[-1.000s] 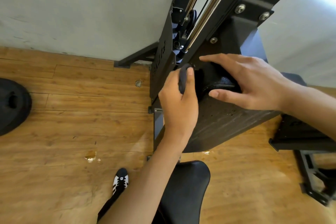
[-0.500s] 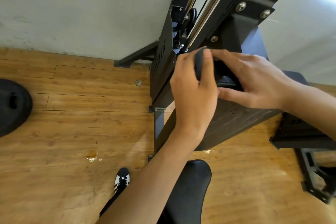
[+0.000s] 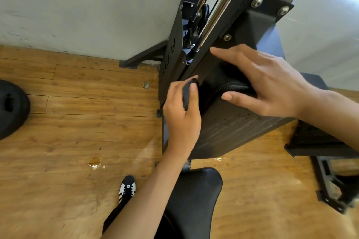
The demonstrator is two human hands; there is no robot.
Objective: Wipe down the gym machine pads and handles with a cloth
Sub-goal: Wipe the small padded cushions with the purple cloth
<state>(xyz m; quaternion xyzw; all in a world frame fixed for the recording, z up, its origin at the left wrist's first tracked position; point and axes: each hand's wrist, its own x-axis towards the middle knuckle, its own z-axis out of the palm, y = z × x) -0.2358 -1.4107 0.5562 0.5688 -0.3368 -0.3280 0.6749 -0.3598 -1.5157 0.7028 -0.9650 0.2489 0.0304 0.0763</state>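
My left hand (image 3: 181,116) pinches a small dark cloth (image 3: 187,94) between thumb and fingers, held against the left end of a black roller pad (image 3: 234,86) on the gym machine. My right hand (image 3: 266,85) lies over the top of that roller pad, fingers spread and fairly straight, thumb under its near side. Below the roller slopes a black textured pad (image 3: 233,128). The black machine column (image 3: 242,6) with cables and a pulley rises behind.
A black padded seat (image 3: 196,196) sits below my left forearm. A black weight plate (image 3: 11,106) lies on the wooden floor at far left. My striped shoe (image 3: 127,188) stands by a wet spot (image 3: 95,162). More black frame (image 3: 330,170) is at right.
My left hand with the cloth rose up over the roller's top half a second ago, then came back down to its left end. My right hand stayed on the roller.
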